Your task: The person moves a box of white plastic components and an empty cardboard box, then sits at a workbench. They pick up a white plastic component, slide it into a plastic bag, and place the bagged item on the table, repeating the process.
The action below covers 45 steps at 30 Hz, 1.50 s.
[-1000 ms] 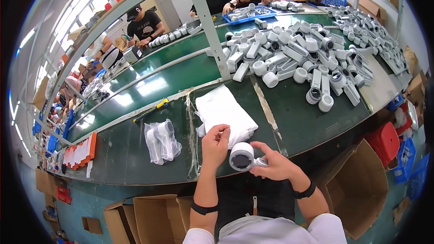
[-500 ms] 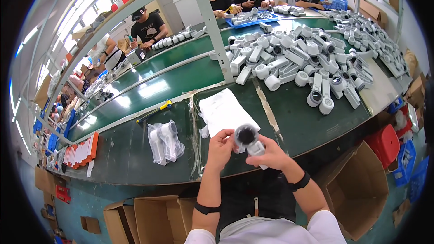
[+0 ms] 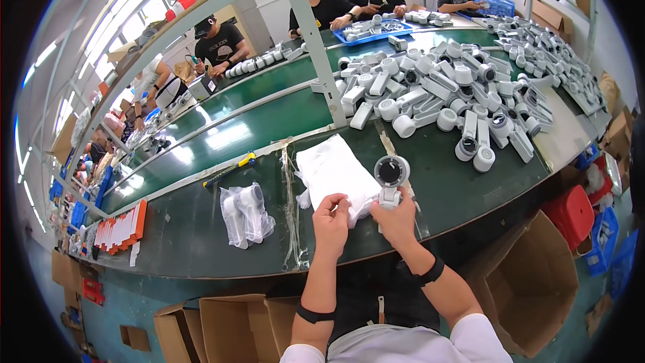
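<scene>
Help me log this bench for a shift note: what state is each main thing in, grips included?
Gray device: unbagged, raised, dark round face showing
Right grip: closed around its handle
White bags: flat stack
Left grip: curled at their near edge; pinch unclear
Wrapped devices: in clear plastic, lying down
Yellow-black tool: lying down
Device pile: loose, unbagged
Left box: open
Right box: open

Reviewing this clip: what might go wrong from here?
The grey device is held in the right hand alone, round head up, so a loose grip might drop it.
The left hand is at the near edge of the white stack; a tug could shift it.
In the loose pile, devices overlap, so some might slide.
</scene>
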Each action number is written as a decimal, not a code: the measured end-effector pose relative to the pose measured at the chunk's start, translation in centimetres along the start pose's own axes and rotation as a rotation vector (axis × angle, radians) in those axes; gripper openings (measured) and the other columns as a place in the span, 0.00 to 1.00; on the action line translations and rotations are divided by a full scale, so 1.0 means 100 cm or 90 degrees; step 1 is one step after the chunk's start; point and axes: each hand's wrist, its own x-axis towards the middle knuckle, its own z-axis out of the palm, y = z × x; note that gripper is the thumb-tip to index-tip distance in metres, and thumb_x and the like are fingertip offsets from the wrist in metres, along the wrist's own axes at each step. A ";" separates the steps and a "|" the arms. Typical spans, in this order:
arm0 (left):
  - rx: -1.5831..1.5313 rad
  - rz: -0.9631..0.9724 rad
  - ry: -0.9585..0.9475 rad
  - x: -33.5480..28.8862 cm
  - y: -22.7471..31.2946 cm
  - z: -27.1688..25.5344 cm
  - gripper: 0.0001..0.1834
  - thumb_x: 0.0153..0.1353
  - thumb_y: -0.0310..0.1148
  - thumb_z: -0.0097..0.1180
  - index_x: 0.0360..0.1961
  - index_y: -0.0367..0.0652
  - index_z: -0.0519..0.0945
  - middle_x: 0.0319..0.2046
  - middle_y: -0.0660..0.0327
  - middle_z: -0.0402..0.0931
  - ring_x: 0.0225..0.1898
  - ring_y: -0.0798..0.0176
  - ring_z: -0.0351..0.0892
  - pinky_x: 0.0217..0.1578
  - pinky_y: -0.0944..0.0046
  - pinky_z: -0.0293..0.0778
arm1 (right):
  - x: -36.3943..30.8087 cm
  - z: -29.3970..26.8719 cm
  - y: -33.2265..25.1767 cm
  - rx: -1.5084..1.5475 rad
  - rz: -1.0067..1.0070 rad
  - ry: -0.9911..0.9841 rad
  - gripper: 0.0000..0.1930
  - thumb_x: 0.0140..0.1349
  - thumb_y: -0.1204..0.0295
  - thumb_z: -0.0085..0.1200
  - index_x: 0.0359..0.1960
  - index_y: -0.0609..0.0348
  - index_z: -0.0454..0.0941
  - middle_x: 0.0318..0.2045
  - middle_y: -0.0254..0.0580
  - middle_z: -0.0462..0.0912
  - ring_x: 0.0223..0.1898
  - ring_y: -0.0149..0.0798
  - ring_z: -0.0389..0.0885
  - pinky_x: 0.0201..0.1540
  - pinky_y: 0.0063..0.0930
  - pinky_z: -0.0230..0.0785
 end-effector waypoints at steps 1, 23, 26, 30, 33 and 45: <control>0.020 0.008 0.026 0.002 -0.001 -0.002 0.06 0.64 0.28 0.54 0.39 0.37 0.77 0.26 0.67 0.74 0.21 0.77 0.66 0.21 0.75 0.64 | 0.000 -0.003 -0.001 -0.082 -0.066 0.053 0.20 0.45 0.73 0.62 0.42 0.66 0.74 0.28 0.43 0.82 0.31 0.36 0.82 0.35 0.30 0.73; 0.189 0.100 -0.002 -0.004 0.002 0.005 0.07 0.61 0.28 0.59 0.38 0.36 0.79 0.26 0.69 0.74 0.22 0.79 0.65 0.21 0.75 0.62 | 0.004 -0.011 -0.024 -0.250 -0.217 0.040 0.20 0.44 0.70 0.61 0.41 0.63 0.74 0.31 0.53 0.82 0.32 0.51 0.83 0.35 0.38 0.74; 0.304 0.146 -0.016 -0.005 0.001 0.006 0.07 0.59 0.28 0.60 0.37 0.36 0.80 0.25 0.68 0.75 0.21 0.79 0.65 0.21 0.74 0.63 | 0.006 -0.021 -0.034 -0.292 -0.274 0.044 0.19 0.45 0.72 0.61 0.41 0.61 0.74 0.30 0.53 0.82 0.32 0.53 0.82 0.35 0.38 0.74; 0.403 0.266 -0.051 -0.002 0.001 0.009 0.08 0.59 0.30 0.60 0.36 0.36 0.80 0.24 0.66 0.75 0.20 0.77 0.66 0.21 0.74 0.63 | 0.005 -0.034 -0.049 -0.406 -0.314 0.037 0.17 0.44 0.74 0.62 0.37 0.63 0.74 0.27 0.55 0.81 0.31 0.52 0.83 0.33 0.34 0.73; 0.376 0.239 -0.024 -0.002 -0.002 0.017 0.08 0.61 0.31 0.58 0.36 0.36 0.79 0.25 0.65 0.75 0.20 0.77 0.67 0.21 0.74 0.63 | -0.002 -0.043 -0.047 -0.418 -0.320 0.012 0.17 0.46 0.72 0.63 0.38 0.63 0.74 0.25 0.48 0.81 0.28 0.47 0.83 0.32 0.34 0.73; 0.105 0.063 -0.104 0.000 -0.016 0.025 0.09 0.66 0.31 0.52 0.41 0.36 0.76 0.26 0.65 0.76 0.20 0.77 0.68 0.18 0.74 0.61 | -0.020 -0.074 -0.068 -0.039 0.143 -0.453 0.33 0.52 0.70 0.65 0.58 0.62 0.63 0.27 0.35 0.78 0.20 0.27 0.76 0.21 0.20 0.68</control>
